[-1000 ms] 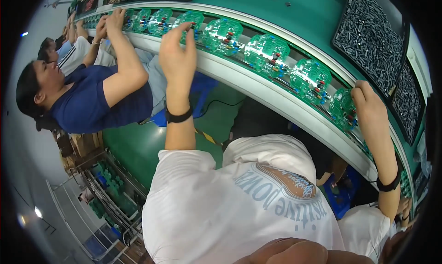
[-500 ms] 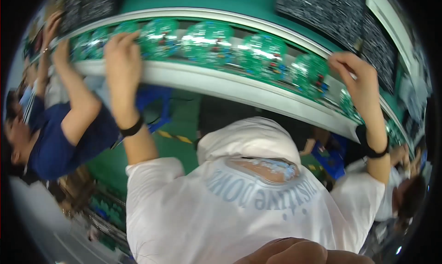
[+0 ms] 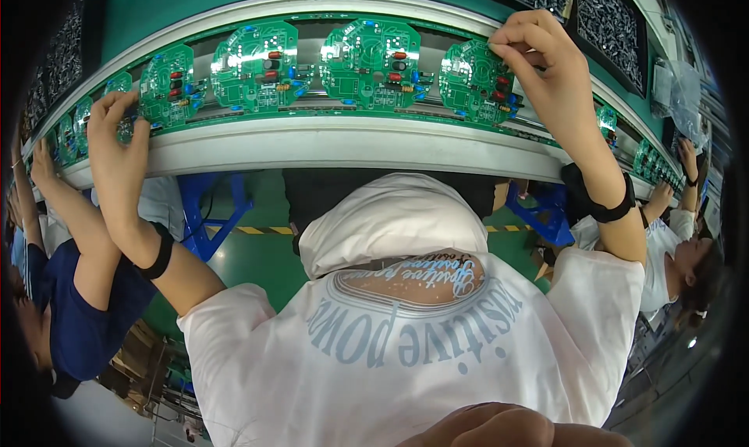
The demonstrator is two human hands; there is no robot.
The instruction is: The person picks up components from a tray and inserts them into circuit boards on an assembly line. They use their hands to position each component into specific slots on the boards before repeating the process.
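Note:
A row of round green circuit boards with red, blue and black components lies in a long rail; one board (image 3: 370, 66) is in front of me. My left hand (image 3: 117, 135) hovers at the row's left part, fingers curled and thumb apart, beside a board (image 3: 168, 84). My right hand (image 3: 542, 65) is over the upper right edge of another board (image 3: 471, 76). Its thumb and forefinger tips are pressed together; anything between them is too small to make out. Each wrist wears a black band.
Black trays of small components (image 3: 612, 33) stand on the green surface beyond the rail (image 3: 351, 147). A co-worker in dark blue (image 3: 101, 306) reaches to the line at my left; another person (image 3: 663, 267) works at right. Blue stool legs (image 3: 211, 213) show below the rail.
The view has turned and sharpened from a blur. My left hand has moved left and lower in view, its thumb apart now. My right hand has moved left and up, over a board.

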